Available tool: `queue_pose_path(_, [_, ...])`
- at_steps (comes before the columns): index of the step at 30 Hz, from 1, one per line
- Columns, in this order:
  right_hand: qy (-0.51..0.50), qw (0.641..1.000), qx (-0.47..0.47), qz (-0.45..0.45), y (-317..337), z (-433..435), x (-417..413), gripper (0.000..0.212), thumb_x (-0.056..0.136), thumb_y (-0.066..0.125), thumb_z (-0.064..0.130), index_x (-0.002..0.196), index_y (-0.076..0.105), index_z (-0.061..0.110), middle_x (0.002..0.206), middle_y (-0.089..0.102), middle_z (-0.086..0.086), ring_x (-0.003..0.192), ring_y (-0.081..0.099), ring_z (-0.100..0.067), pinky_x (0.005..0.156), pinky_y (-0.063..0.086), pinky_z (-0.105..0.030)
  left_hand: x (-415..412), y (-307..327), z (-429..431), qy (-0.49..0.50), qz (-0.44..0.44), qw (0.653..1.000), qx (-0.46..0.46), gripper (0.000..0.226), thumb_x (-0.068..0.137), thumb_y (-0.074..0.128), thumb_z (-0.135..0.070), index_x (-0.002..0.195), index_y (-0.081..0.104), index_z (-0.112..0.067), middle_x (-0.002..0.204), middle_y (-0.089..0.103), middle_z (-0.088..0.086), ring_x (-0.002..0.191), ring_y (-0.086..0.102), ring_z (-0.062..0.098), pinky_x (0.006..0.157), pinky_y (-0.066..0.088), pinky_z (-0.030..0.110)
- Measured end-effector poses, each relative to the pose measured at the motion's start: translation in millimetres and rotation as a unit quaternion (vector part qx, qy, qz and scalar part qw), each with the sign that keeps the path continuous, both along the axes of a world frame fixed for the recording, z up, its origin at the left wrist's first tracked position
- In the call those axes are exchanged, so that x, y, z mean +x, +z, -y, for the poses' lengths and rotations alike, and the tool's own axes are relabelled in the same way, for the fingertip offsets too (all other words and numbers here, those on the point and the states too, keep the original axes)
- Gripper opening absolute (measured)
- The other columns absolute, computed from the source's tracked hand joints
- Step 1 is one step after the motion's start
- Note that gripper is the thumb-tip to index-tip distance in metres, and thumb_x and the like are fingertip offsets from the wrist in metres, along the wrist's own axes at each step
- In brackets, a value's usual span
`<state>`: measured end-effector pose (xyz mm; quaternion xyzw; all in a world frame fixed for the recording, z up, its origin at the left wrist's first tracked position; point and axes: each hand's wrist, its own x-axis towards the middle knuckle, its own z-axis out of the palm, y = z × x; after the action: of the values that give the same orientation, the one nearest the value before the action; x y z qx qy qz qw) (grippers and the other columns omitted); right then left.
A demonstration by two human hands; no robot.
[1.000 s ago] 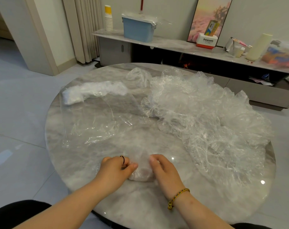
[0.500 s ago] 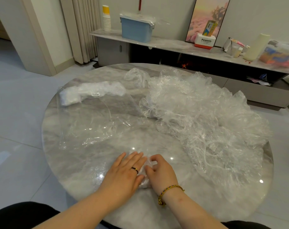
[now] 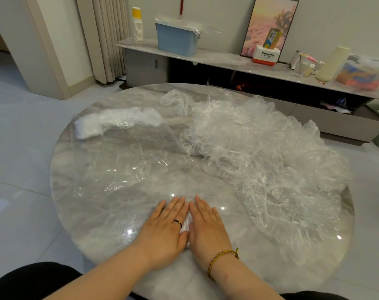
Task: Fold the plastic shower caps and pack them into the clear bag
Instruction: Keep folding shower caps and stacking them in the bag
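Palms down at the near edge of the marble tabletop [image 3: 238, 276]: left hand [image 3: 162, 230] and right hand [image 3: 207, 228] side by side, thumbs nearly touching, fingers straight and pointing away from the body. Grip wide on both sides, nothing curled or pinched, only pressing. Beneath and between them, a folded shower cap [image 3: 186, 225], squashed flat against the stone, just a pale sliver on show in the gap. Seems to run lengthwise near to far along that gap, though mostly hidden under the palms, so no firm call on its outline. By the look of it, folding close to done, packing next.

Farther out and to the left, the clear bag [image 3: 119, 169], spread flat and wrinkled, touching neither hand. Lies forward and left of the grip, nearer the left hand than the right. Along its far edge, a white band of packed caps [image 3: 136, 118] bearing a small barcode label [image 3: 121, 124], long axis left to right, right end angled slightly away. Mouth apparently on the near side, facing the hands, yet too glassy to say for certain. Likely calls for a pinch on the folded cap and a carry forward-left, with pressure kept on against the plastic springing open.

Farther out to the right, a loose heap of unfolded shower caps [image 3: 270, 165], from mid-tabletop to the far rim, closest to the right hand.
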<state>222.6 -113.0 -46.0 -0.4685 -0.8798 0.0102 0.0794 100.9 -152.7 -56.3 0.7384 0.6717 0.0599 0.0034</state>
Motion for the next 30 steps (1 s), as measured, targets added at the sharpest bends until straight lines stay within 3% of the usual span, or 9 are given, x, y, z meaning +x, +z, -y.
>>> queue_pose_path(11, [-0.001, 1.0, -0.007, 0.016, -6, 0, 2, 0.049, 0.07, 0.034, 0.03, 0.092, 0.075, 0.017, 0.104, 0.071, 0.002, 0.094, 0.068, -0.01, 0.103, 0.011, -0.027, 3, 5, 1, 0.008, -0.006, 0.997, -0.078, 0.058, 0.075, 0.032, -0.04, 0.107, 0.069, -0.009, 0.113, 0.067, 0.004, 0.105, 0.064, 0.014, 0.104, 0.014, 0.029])
queue_pose_path(12, [0.0, 1.0, -0.012, 0.022, -6, 1, 2, 0.049, 0.07, 0.034, 0.03, 0.092, 0.075, 0.018, 0.103, 0.071, 0.002, 0.094, 0.068, -0.01, 0.103, 0.011, -0.028, 4, 8, 0, 0.017, 0.004, 0.996, -0.088, 0.067, 0.075, 0.025, -0.042, 0.118, 0.061, -0.004, 0.126, 0.059, 0.007, 0.116, 0.056, 0.014, 0.107, 0.01, 0.032])
queue_pose_path(14, [0.006, 0.999, -0.02, 0.032, -6, 1, 3, 0.049, 0.07, 0.034, 0.03, 0.092, 0.076, 0.018, 0.103, 0.071, 0.002, 0.094, 0.068, -0.01, 0.103, 0.011, -0.029, 3, 8, -3, 0.013, -0.007, 0.999, -0.051, 0.087, 0.067, -0.005, -0.048, 0.139, 0.007, -0.001, 0.15, 0.0, 0.005, 0.139, 0.003, 0.01, 0.108, -0.012, 0.026])
queue_pose_path(16, [0.006, 0.999, -0.03, 0.041, -4, 2, 3, 0.049, 0.07, 0.034, 0.03, 0.092, 0.075, 0.018, 0.103, 0.071, 0.002, 0.094, 0.068, -0.011, 0.103, 0.011, -0.029, 3, 12, -2, -0.009, 0.033, 0.995, -0.094, 0.088, 0.052, -0.022, -0.05, 0.13, -0.024, -0.011, 0.138, -0.029, -0.008, 0.124, -0.03, 0.005, 0.101, -0.026, 0.024])
queue_pose_path(20, [0.01, 0.999, -0.015, 0.027, -5, 0, 3, 0.048, 0.07, 0.034, 0.032, 0.091, 0.076, 0.019, 0.103, 0.071, 0.003, 0.094, 0.068, -0.01, 0.103, 0.016, -0.028, -1, 15, -5, 0.028, 0.099, 0.989, -0.102, 0.099, 0.057, -0.01, -0.06, 0.147, -0.01, -0.02, 0.154, -0.015, -0.009, 0.126, -0.023, -0.006, 0.102, -0.021, 0.018])
queue_pose_path(23, [0.017, 0.999, -0.046, 0.014, -2, -5, 2, 0.047, 0.069, 0.033, 0.036, 0.086, 0.075, 0.026, 0.098, 0.072, 0.007, 0.089, 0.069, -0.009, 0.09, 0.047, -0.025, -4, 23, -5, 0.122, 0.17, 0.976, -0.069, 0.077, 0.089, 0.038, -0.055, 0.148, 0.0, -0.022, 0.156, 0.004, -0.007, 0.141, 0.001, 0.004, 0.109, -0.002, 0.016])
queue_pose_path(25, [0.035, 0.998, -0.06, -0.008, 0, -7, 4, 0.045, 0.067, 0.034, 0.038, 0.084, 0.074, 0.027, 0.095, 0.072, 0.005, 0.086, 0.07, -0.011, 0.079, 0.049, -0.026, -9, 29, -5, 0.173, 0.167, 0.969, -0.054, 0.076, 0.088, 0.049, -0.052, 0.147, 0.011, -0.024, 0.151, 0.019, -0.008, 0.139, 0.015, 0.01, 0.108, 0.009, 0.02])
queue_pose_path(28, [0.027, 0.995, -0.086, -0.048, 4, -10, 6, 0.045, 0.065, 0.035, 0.038, 0.087, 0.072, 0.024, 0.092, 0.072, 0.005, 0.083, 0.071, -0.014, 0.074, 0.051, -0.026, -12, 33, -5, 0.194, 0.146, 0.967, -0.078, 0.059, 0.083, 0.056, -0.053, 0.134, 0.036, -0.03, 0.133, 0.04, -0.011, 0.128, 0.029, 0.011, 0.099, 0.017, 0.022])
queue_pose_path(30, [0.036, 0.99, -0.088, -0.105, 7, -11, 7, 0.045, 0.071, 0.041, 0.032, 0.103, 0.068, 0.016, 0.103, 0.069, 0.0, 0.094, 0.068, -0.021, 0.084, 0.046, -0.027, -11, 34, -6, 0.196, 0.17, 0.962, -0.082, 0.037, 0.081, 0.059, -0.051, 0.111, 0.046, -0.035, 0.116, 0.048, -0.013, 0.12, 0.035, 0.01, 0.092, 0.018, 0.022])
